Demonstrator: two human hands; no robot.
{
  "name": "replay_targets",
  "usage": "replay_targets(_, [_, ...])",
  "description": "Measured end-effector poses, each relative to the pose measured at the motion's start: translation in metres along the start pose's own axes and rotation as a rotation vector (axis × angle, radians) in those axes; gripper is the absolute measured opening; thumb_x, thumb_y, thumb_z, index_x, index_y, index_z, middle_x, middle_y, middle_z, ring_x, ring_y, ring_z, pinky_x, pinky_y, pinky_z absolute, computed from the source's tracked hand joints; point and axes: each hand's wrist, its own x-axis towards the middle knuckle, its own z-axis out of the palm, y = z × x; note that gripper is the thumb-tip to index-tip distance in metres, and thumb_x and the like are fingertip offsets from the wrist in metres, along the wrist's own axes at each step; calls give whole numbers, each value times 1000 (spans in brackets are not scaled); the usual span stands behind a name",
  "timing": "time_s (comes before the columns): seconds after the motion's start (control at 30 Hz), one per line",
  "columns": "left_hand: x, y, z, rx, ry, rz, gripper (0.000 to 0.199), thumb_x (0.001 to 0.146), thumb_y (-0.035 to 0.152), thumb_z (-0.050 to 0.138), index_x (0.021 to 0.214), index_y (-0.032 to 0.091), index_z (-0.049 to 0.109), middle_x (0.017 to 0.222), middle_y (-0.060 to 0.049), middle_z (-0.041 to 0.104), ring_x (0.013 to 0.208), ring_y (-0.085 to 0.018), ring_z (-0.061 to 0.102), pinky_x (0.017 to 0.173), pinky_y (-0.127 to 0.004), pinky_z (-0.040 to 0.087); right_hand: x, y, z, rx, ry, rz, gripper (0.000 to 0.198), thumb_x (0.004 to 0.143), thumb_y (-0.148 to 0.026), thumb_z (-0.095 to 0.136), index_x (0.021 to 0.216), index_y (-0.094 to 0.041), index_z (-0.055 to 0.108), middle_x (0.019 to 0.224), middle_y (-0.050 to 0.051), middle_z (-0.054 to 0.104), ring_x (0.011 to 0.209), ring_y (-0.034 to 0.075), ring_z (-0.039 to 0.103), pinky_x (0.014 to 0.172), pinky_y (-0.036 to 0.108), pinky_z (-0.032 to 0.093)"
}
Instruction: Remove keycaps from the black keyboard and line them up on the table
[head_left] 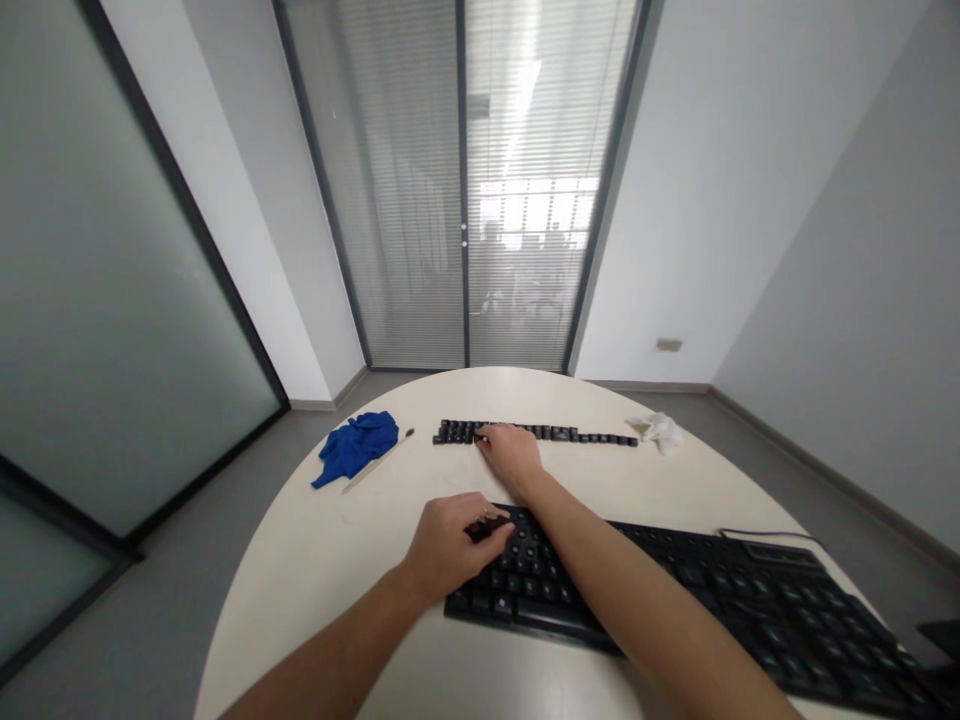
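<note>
A black keyboard lies across the right front of the table, partly covered by my right forearm. My left hand rests over its upper left corner, fingers closed around a small dark tool with thin metal wires, which looks like a keycap puller. My right hand reaches past the keyboard to a row of loose black keycaps. Its fingertips are pinched together on a keycap toward the row's left part. The hand hides some keycaps behind it.
On the round cream table, a crumpled blue cloth lies at the left, beside a thin brush. A crumpled white tissue sits at the right. The keyboard's cable runs along its back edge. Glass doors stand beyond.
</note>
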Motion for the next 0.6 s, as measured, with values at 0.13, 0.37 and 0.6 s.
replay_targets(0.13, [0, 0, 0, 3, -6, -6, 10, 81, 26, 65, 77, 19, 71, 70, -2, 71, 65, -16, 66, 62, -25, 49, 0, -1, 1, 14, -3, 8, 30, 94, -32, 48, 118, -28, 66, 114, 7, 70, 104, 22, 64, 89, 31, 45])
replay_targets(0.37, [-1, -1, 1, -6, -4, -10, 8, 80, 25, 66, 78, 19, 71, 72, -2, 72, 66, -16, 66, 63, -25, 49, -1, 0, 1, 33, 5, 11, 29, 93, -31, 50, 115, -28, 68, 112, 7, 71, 103, 22, 65, 87, 30, 45])
replay_targets(0.6, [-1, 0, 1, 4, -6, -12, 10, 81, 26, 65, 77, 19, 71, 71, -2, 72, 65, -16, 66, 62, -25, 49, -2, -1, 0, 37, 9, 18, 30, 93, -32, 49, 117, -29, 67, 113, 7, 71, 103, 22, 65, 88, 31, 46])
